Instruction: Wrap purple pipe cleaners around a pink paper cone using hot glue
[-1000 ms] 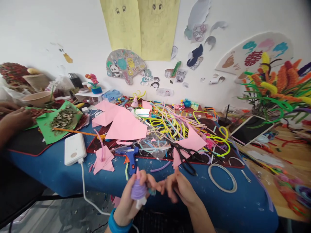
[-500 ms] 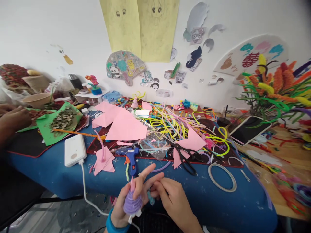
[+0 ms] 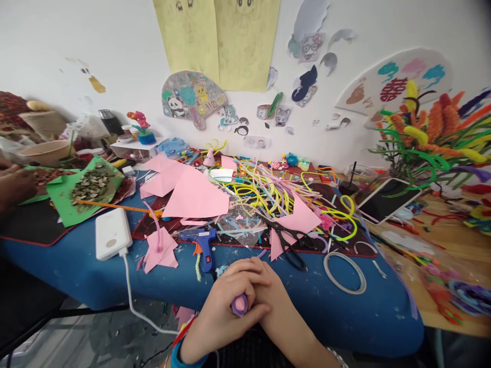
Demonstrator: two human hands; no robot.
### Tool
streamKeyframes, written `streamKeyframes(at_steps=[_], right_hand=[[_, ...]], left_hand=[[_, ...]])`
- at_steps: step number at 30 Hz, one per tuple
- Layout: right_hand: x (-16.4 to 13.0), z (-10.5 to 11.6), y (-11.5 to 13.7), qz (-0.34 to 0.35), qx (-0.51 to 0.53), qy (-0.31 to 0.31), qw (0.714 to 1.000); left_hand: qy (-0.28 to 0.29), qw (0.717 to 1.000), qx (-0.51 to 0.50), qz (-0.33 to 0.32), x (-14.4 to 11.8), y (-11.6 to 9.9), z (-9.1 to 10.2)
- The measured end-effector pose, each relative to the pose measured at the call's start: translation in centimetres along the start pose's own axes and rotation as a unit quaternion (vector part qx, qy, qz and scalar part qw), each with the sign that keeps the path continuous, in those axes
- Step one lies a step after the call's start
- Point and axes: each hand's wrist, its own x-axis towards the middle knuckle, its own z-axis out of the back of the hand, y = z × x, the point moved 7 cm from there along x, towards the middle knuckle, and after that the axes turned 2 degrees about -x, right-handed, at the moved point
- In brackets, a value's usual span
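Note:
My left hand [image 3: 222,306] is closed around a small purple pipe-cleaner cone [image 3: 240,304] with a pink tip; only the tip shows between my fingers. My right hand [image 3: 270,291] presses against it from the right, fingers wrapped over the left hand's fingers. Both hands sit at the near edge of the blue table [image 3: 356,317]. Just beyond them lie a blue glue gun [image 3: 204,246], black scissors [image 3: 289,246] and pink paper scraps [image 3: 159,250].
A white power bank [image 3: 111,233] with a cable lies left. Pink paper sheets [image 3: 192,191], a heap of coloured pipe cleaners [image 3: 268,191], a tape ring [image 3: 344,266] and a tablet [image 3: 387,199] cover the table. Another person's hand [image 3: 13,184] works by green paper [image 3: 82,191].
My hands have come together: the left hand closed over the purple cone, which tipped toward me, and the right hand clasped over it. The view has shifted slightly down.

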Motion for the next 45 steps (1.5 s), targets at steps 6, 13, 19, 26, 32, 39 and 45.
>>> streamKeyframes(at_steps=[6, 13, 19, 26, 32, 39, 45], right_hand=[[-0.1, 0.8, 0.7, 0.025, 0.019, 0.017, 0.999], [-3.5, 5.5, -2.0, -0.015, 0.123, -0.047, 0.991], [-4.5, 3.1, -5.2, -0.1, 0.659, -0.094, 0.74], [-1.6, 2.0, -2.5, -0.172, 0.554, -0.086, 0.81], [-0.6, 0.2, -0.8, -0.178, 0.686, 0.023, 0.705], [-1.3, -1.0, -0.7, -0.181, 0.739, 0.147, 0.632], [-0.5, 0.1, -1.0, -0.113, 0.673, 0.119, 0.721]], left_hand=[[-0.057, 0.995, 0.072, -0.028, 0.3, 1.2, 1.1], [-0.571, 0.758, 0.304, 0.084, -6.0, 3.6, 14.3], [-0.548, 0.824, -0.03, 0.141, -6.6, 5.9, 15.3], [-0.243, 0.941, -0.233, 0.034, -4.0, 3.5, 7.9], [0.204, 0.945, 0.183, -0.181, -3.7, -1.0, 0.4], [0.2, 0.908, 0.276, -0.245, -5.2, -0.9, -1.6], [0.229, 0.892, 0.293, -0.257, -5.8, -0.8, -2.9]])
